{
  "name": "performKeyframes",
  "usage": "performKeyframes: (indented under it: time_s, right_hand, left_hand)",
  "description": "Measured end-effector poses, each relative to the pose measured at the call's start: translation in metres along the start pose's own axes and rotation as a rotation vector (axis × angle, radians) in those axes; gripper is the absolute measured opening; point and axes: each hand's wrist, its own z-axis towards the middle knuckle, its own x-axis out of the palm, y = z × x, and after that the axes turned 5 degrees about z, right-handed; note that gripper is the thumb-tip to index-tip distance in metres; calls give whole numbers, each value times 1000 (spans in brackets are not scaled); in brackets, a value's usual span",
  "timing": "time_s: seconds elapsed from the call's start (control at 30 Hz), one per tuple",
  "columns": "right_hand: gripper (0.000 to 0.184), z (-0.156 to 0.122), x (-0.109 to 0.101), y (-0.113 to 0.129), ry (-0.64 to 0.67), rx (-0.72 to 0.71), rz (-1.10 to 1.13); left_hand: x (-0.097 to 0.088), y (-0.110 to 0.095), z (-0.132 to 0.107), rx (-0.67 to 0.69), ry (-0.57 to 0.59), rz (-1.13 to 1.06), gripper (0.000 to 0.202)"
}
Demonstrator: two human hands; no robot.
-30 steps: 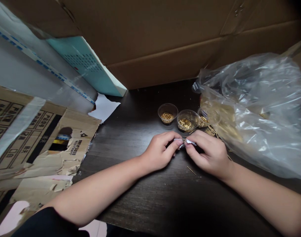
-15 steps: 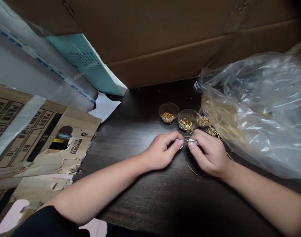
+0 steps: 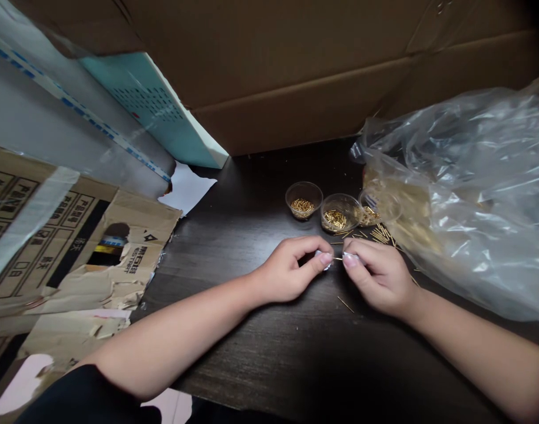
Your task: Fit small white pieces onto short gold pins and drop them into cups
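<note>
Pin: one thin gold pin (image 3: 337,258) lies level just above the desk, spanning the small gap between the two hands.

Silvery scraps: two, one in each hand's fingertips, perhaps foil or tape; the material is too small to tell. The left one (image 3: 323,259) and the right one (image 3: 349,257) each meet an end of the pin.

Left hand: the left hand (image 3: 287,271) is closed to a pinch, thumb and fingers together on its scrap, with the pin's end inside.

Right hand: the right hand (image 3: 377,277) makes a matching pinch on the other scrap. Its fingers hide how much of the pin it covers.

Work in hand: both hands are pinching the scraps on the one pin, close together above the desk.

Cups: three clear plastic cups (image 3: 339,213) stand in a row beyond the hands, each holding gold pins too many to count. The third touches the bag's edge.

Loose pins: a scattered bunch of loose pins (image 3: 382,234) lies near the right hand, and one stray pin (image 3: 345,304) lies apart below it.

Rest: a crumpled clear plastic bag (image 3: 472,194) full of gold pins sits on the dark wooden desk (image 3: 251,353), with a torn cardboard sheet (image 3: 75,253) at left and a cardboard box wall (image 3: 296,70) behind.
</note>
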Motion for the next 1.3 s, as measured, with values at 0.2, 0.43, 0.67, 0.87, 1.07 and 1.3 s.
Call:
performKeyframes:
  time_s: [0.2, 0.43, 0.67, 0.87, 1.07, 1.3]
  right_hand:
    - [33, 1, -2, -1, 40, 50, 58]
    - [38, 0, -1, 1, 97, 99, 133]
    - [43, -2, -3, -1, 85, 156, 135]
    - [43, -3, -2, -3, 89, 175, 156]
    - [43, -1, -3, -1, 109, 188, 185]
    - [40, -1, -2, 0, 103, 159, 146]
  left_hand:
    - [0, 0, 0, -7, -3, 6, 23]
    - [-1, -2, 0, 1, 15, -35, 20]
    - [0, -4, -1, -34, 23, -94, 24]
    - [0, -3, 0, -27, 33, -111, 21]
    - [-1, -3, 0, -20, 45, -99, 20]
    - [-1, -1, -2, 36, 8, 18, 20]
